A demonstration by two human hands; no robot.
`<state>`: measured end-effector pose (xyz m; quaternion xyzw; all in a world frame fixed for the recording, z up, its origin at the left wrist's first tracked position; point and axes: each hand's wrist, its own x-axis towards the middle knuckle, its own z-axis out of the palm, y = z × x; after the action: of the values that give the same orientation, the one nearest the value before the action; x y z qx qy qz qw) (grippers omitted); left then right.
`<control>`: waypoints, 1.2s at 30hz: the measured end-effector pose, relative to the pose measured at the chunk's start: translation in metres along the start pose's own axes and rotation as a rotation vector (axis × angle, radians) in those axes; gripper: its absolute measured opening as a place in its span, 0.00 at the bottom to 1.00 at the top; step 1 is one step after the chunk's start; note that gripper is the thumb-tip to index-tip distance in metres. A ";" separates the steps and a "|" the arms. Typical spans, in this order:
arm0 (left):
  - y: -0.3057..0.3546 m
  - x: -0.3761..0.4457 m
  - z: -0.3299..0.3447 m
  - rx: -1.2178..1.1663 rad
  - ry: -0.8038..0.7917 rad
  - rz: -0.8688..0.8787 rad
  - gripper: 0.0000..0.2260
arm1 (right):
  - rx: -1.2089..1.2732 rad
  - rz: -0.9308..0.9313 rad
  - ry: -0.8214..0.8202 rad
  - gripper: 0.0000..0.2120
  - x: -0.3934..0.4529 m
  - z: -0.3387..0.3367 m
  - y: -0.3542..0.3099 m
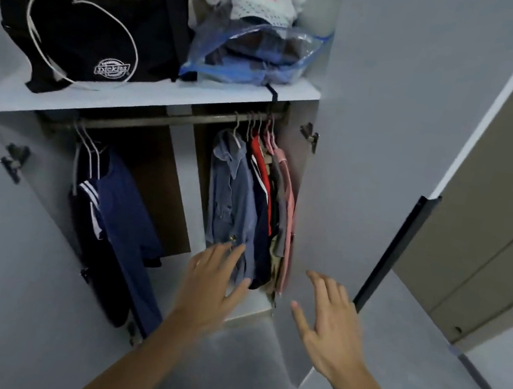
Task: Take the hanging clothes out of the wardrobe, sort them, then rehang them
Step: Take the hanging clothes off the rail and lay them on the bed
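**Wardrobe with both doors open, garments on the rail, hands reaching in**

Progress: early stage by appearance. Nothing seen removed or laid out for sorting; all visible garments on hangers along the dark metal hanging rail (pixel 146 123) beneath the white wardrobe shelf (pixel 163 97). Removal, sorting and rehanging all judged still ahead.

Garments, right group (pixel 253 207): packed closely against the right wall of the wardrobe. Faded blue denim shirt (pixel 231 197) outermost, collar and front placket visible; behind it a dark navy garment, a red one with a white stripe, several dull brown and grey pieces, and a pink garment (pixel 286 205) nearest the wall. Thin pale wire-type hangers, hooks bunched together on the rail.

Garments, left group (pixel 112 216): well apart from the right group, bare rail between. Navy blue garment hanging long, beside a dark piece with white stripes at the shoulder. Fabrics limp and light in appearance, likely to slide easily along the rail.

Left hand (pixel 213 283): open, fingers spread, grasping nothing; fingertips at or just before the hem of the denim shirt, contact not certain owing to blur.

Right hand (pixel 328 318): open, fingers spread, empty; held in front of the inner face of the open right door, near the pink garment but apart from it.

Upper shelf: black fabric bag with white cord (pixel 78 38) and clear blue-edged plastic storage bag of folded items (pixel 256 54), outside the task.
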<state>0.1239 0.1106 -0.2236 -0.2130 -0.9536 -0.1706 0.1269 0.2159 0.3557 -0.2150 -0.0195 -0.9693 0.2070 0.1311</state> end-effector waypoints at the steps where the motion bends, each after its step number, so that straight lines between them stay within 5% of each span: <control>1: -0.009 0.008 -0.001 0.002 0.004 -0.007 0.29 | 0.004 -0.001 -0.003 0.29 0.013 0.005 -0.006; 16: -0.102 0.145 0.021 0.012 0.026 -0.104 0.29 | 0.103 -0.085 -0.057 0.28 0.187 0.062 -0.026; 23: -0.139 0.212 0.028 -0.006 -0.023 -0.147 0.37 | 0.108 -0.131 -0.057 0.28 0.251 0.079 -0.034; 36: -0.243 0.372 0.072 -0.036 -0.092 -0.086 0.36 | -0.018 -0.081 -0.012 0.25 0.376 0.142 -0.071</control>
<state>-0.3238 0.0659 -0.2385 -0.1817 -0.9635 -0.1829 0.0717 -0.1829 0.2691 -0.2184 0.0198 -0.9719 0.1930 0.1335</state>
